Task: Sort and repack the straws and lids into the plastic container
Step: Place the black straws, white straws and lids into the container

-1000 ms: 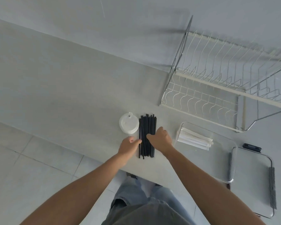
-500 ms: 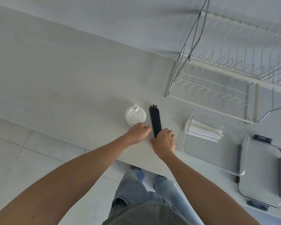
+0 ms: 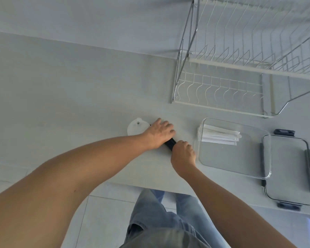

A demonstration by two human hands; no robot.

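Black straws: near the surface's front edge, now squeezed from a loose row into one bundle. My left hand covers it, fingers curled over; my right hand grips its near end. Ready for lifting into the plastic container on the right, beside the white straws. Lids wait left.

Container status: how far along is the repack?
Done: white straws lie in the container. In hand: both hands, left hand and right hand, are on the black straws on the counter. Left: black straws and white lids not yet in; container lid off, beside it.
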